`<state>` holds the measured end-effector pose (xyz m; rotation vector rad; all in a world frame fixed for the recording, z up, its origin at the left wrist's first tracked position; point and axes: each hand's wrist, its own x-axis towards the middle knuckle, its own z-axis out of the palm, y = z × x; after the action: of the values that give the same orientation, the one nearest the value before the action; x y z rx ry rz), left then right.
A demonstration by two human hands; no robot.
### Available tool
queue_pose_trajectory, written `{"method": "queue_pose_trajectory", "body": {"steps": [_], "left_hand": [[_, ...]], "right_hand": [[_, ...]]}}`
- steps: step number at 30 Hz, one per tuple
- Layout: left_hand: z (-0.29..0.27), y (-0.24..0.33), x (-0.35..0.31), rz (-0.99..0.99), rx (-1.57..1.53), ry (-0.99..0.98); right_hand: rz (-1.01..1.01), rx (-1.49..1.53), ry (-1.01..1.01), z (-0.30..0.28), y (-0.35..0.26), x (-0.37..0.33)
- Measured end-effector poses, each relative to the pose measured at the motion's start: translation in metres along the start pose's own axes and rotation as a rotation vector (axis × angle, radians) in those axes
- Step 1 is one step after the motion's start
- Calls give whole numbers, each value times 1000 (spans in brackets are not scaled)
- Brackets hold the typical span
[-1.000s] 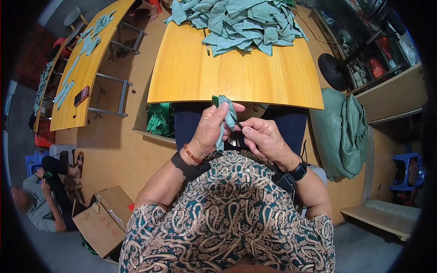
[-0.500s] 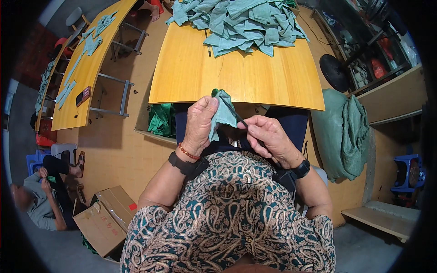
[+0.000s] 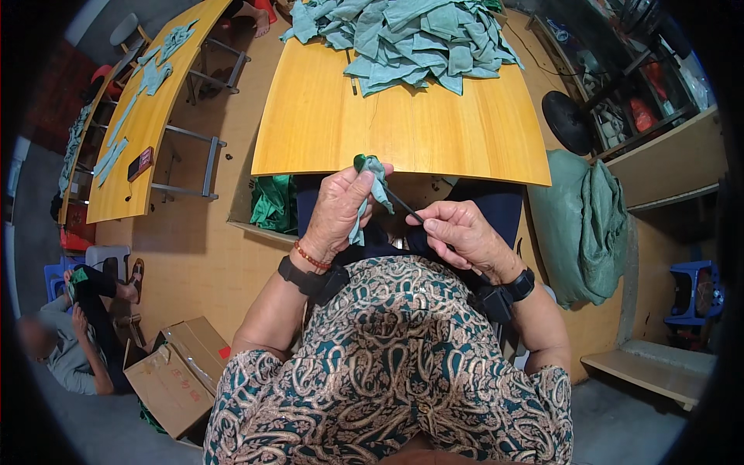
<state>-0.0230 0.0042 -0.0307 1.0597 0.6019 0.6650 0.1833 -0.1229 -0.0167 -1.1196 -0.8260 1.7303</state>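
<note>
Over my lap, just off the table's near edge, my left hand [image 3: 333, 208] pinches a small pale-green cloth piece [image 3: 378, 188] between thumb and fingers. A shiny darker-green bit of fabric [image 3: 360, 161] pokes out at its top. My right hand [image 3: 459, 235] is closed round a thin black rod [image 3: 401, 204], which slants up to the left. Its far tip goes in or behind the cloth; I cannot tell which. Ahead, a large heap of similar pale-green cloth pieces [image 3: 426, 43] covers the far part of the yellow wooden table [image 3: 403, 132].
A pen-like stick [image 3: 353, 84] lies by the heap. Under the table's left side stands a box of bright green fabric [image 3: 273, 203]. A stuffed green sack [image 3: 581, 232] sits at right. Lower left are a cardboard box [image 3: 174, 380] and a seated person [image 3: 74, 341].
The pale cloth has bunched up and narrowed in my left hand. My right hand has shifted slightly, and more of the black rod shows. The seated person's hands have moved apart.
</note>
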Motion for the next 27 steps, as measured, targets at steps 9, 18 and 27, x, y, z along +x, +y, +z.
{"method": "queue_pose_trajectory", "body": {"steps": [9,18,27], "left_hand": [[6,0,-2,-156,12,-108],[12,-10,5,113,-132,213],[-13,-14,9,102,-223,206]], "right_hand": [[-73,-86,42,14,-8,16],[-182,-251,183,22,2,27],[-86,-139,146,11,0,1]]}}
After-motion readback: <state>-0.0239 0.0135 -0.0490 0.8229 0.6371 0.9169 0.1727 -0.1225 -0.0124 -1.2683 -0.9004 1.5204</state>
